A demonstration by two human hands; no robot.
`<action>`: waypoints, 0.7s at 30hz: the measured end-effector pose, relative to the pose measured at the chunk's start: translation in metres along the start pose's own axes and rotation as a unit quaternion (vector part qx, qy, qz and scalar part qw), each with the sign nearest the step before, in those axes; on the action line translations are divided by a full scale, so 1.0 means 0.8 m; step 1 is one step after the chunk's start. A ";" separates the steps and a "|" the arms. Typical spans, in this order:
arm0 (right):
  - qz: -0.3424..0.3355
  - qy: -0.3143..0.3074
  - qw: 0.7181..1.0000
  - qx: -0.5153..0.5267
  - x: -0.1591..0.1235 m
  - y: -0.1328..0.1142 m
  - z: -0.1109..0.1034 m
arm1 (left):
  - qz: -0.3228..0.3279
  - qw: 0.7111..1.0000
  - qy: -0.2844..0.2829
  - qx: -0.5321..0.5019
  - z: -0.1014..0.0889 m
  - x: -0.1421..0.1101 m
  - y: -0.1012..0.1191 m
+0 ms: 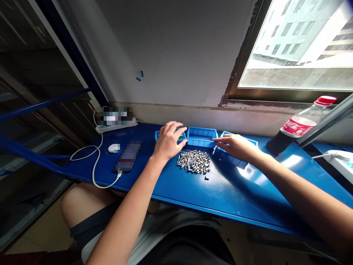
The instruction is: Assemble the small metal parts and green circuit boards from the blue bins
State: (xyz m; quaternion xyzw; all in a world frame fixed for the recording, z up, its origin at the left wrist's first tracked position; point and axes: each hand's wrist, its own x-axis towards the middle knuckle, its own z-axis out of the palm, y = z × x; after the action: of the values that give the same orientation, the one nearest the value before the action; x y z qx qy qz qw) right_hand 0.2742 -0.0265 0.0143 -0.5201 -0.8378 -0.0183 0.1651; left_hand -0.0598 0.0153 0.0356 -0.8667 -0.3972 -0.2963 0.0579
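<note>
My left hand hovers at the left blue bin, partly covering it, with thumb and fingers apart and nothing visible between them. At the right blue bin, my right hand reaches across its left side, fingertips closed on a thin silvery screw. The middle blue bin stands between both hands. In front of the bins lies a metal pile, with long thin screws on its left and short, thick bolts on its right. One loose bolt lies nearer me.
A cola bottle with a red cap stands tilted in view at the right, near the window. On the left are a phone with a white cable, a small white case and a power strip. The wall borders the blue table.
</note>
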 end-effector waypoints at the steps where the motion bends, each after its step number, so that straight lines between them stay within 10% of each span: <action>1: 0.004 -0.004 1.000 -0.010 0.000 -0.003 -0.005 | -0.028 0.999 0.000 0.019 -0.005 -0.002 -0.010; 7: 0.026 0.054 0.997 -0.050 0.001 -0.013 -0.043 | -0.187 0.967 -0.174 0.003 -0.026 -0.027 -0.063; 14: -0.039 0.093 0.992 0.080 0.024 -0.051 -0.073 | -0.265 0.961 -0.073 -0.027 -0.038 -0.074 -0.024; 21: -0.131 0.074 0.970 0.190 0.056 -0.149 -0.069 | -0.172 0.974 0.146 -0.027 -0.040 -0.081 0.034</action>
State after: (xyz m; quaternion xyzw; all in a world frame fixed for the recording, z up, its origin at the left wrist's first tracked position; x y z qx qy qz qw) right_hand 0.1656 -0.0532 0.0963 -0.3619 -0.8724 0.0809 0.3183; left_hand -0.0887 -0.0565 0.0292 -0.7340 -0.5197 -0.4355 0.0397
